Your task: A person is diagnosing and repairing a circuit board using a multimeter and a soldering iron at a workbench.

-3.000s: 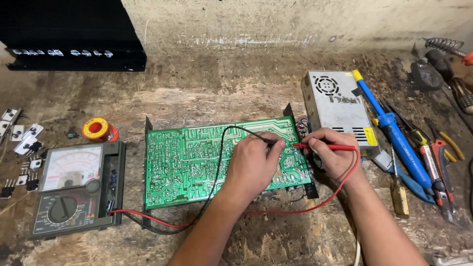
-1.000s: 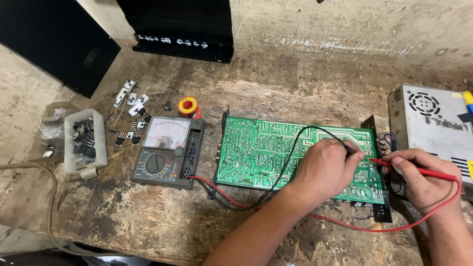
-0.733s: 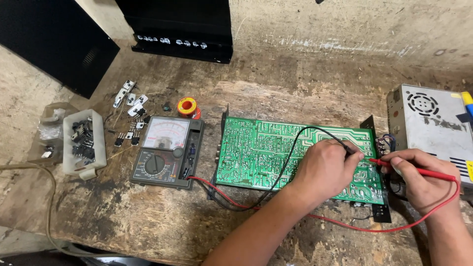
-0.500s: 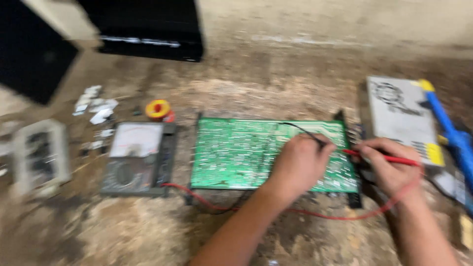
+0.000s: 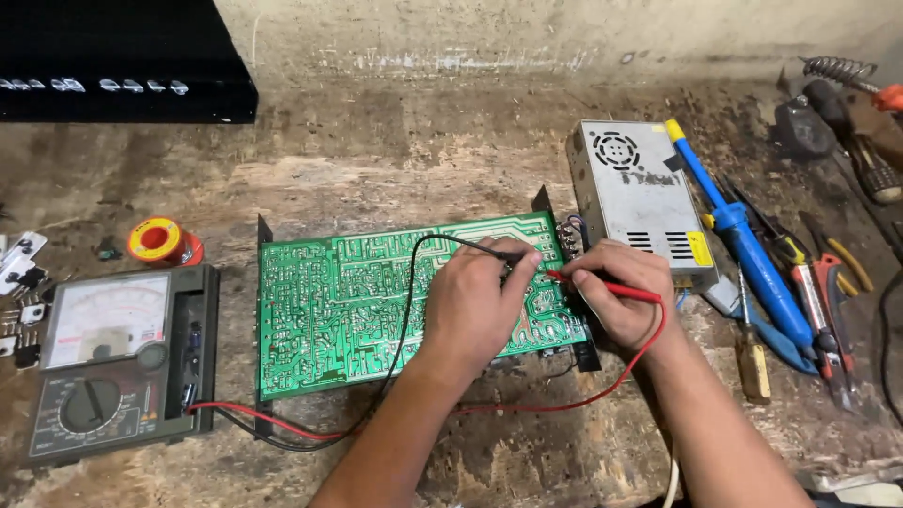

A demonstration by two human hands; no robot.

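Observation:
A green circuit board [image 5: 348, 306] lies solder side up in the middle of the worn wooden bench. My left hand [image 5: 475, 301] rests on its right part and pinches a black test probe [image 5: 499, 254] against the board. My right hand [image 5: 621, 296] holds a red test probe [image 5: 602, 287], its tip touching the board's right edge close to the black one. Black and red leads [image 5: 282, 428] run from the probes along the board's front edge to an analogue multimeter [image 5: 113, 357] at the left.
A perforated metal power supply box [image 5: 640, 198] stands right of the board. A blue soldering iron [image 5: 738, 235], screwdrivers and pliers [image 5: 828, 310] lie at the right. A red-and-yellow solder reel [image 5: 160, 242] and small parts [image 5: 19, 273] sit at the left; black equipment [image 5: 122, 66] is at the back left.
The view has swung right: the parts tray on the left has left the picture and the tools on the right have come in. Both hands stay on the board with their probes.

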